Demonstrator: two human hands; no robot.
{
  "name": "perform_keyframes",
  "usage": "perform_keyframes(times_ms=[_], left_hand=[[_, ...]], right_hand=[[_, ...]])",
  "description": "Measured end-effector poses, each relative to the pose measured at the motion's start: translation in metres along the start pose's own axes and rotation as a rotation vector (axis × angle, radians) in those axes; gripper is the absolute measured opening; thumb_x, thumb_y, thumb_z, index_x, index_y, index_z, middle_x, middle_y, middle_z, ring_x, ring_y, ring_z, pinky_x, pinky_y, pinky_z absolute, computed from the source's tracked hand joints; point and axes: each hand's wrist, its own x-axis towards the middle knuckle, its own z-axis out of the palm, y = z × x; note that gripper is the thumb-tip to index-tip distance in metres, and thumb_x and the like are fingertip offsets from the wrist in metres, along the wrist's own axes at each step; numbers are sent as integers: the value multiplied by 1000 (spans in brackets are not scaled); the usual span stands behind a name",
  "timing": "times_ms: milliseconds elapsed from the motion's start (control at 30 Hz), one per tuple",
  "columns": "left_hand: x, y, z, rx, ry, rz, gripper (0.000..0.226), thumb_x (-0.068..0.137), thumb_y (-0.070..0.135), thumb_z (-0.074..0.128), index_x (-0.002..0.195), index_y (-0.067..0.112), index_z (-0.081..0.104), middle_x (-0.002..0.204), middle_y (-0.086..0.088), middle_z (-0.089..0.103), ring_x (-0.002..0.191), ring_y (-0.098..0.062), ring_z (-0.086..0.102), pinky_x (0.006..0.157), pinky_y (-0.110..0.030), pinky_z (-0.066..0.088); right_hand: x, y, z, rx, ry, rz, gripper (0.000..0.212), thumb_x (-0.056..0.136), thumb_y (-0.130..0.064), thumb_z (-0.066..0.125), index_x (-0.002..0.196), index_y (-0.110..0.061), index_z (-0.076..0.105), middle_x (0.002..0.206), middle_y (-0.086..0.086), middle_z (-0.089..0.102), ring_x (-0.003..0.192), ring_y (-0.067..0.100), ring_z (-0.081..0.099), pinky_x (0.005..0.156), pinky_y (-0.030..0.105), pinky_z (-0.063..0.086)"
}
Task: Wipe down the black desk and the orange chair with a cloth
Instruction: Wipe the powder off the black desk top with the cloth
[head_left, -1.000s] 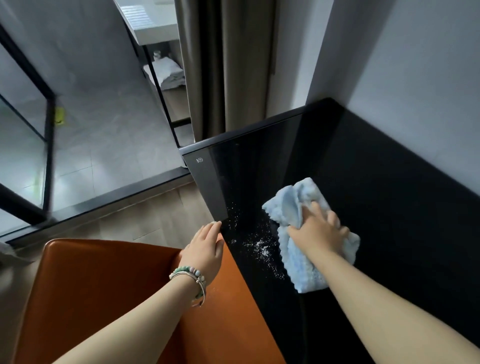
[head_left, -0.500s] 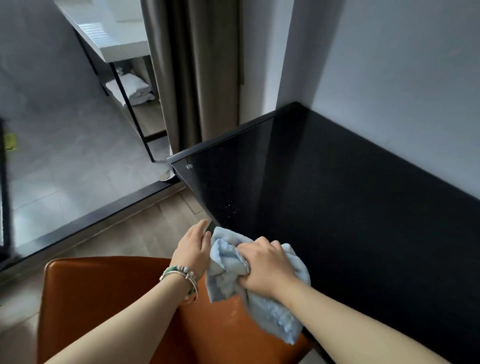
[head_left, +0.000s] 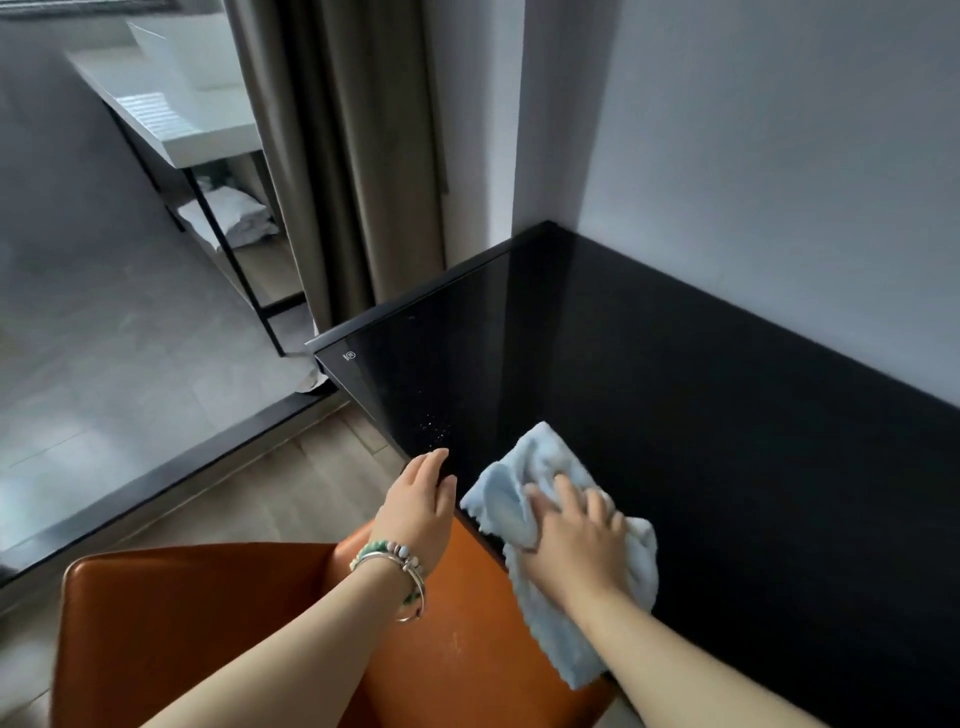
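Orange chair (head_left: 208, 623) at lower left of frame, seat tucked against bench edge. Left hand (head_left: 421, 506) above chair, fingers loosely extended, released, tips touching front edge of black bench (head_left: 727, 441); beaded bracelets (head_left: 397, 564) on wrist. Right hand (head_left: 576, 545) at lower centre, fingers spread flat, pressing light blue cloth (head_left: 540, 519) onto bench near front edge; cloth's lower end hangs over edge. White specks (head_left: 434, 426) on bench beyond left hand. Beige curtain (head_left: 353, 182) at upper centre.

One black desk (head_left: 675, 415) is being shown, with one orange chair (head_left: 208, 623) just beside it. One light blue cloth (head_left: 550, 566) is being pressed onto the desk. Two hands are being seen at the desk's near edge: one left hand (head_left: 421, 506), one right hand (head_left: 574, 540).
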Motion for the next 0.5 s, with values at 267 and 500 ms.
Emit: perform_keyframes(times_ms=[267,500], left_hand=[[-6,0,0,-96,105,-154,41,98,24,39,137,12,41,140,-7,44,129,-19,38,106,-26,27],[9,28,19,-129,113,-146,45,97,31,39,140,17,36,144,-2,39,132,-17,35,106,-28,27]], right_hand=[[-9,-26,-19,250,-6,-443,30,81,-41,51,109,-31,53,115,-12,56,102,22,47,83,33,31],[55,70,-74,181,306,-84,44,78,-42,52,121,-34,48,130,-16,45,111,22,41,91,37,32]])
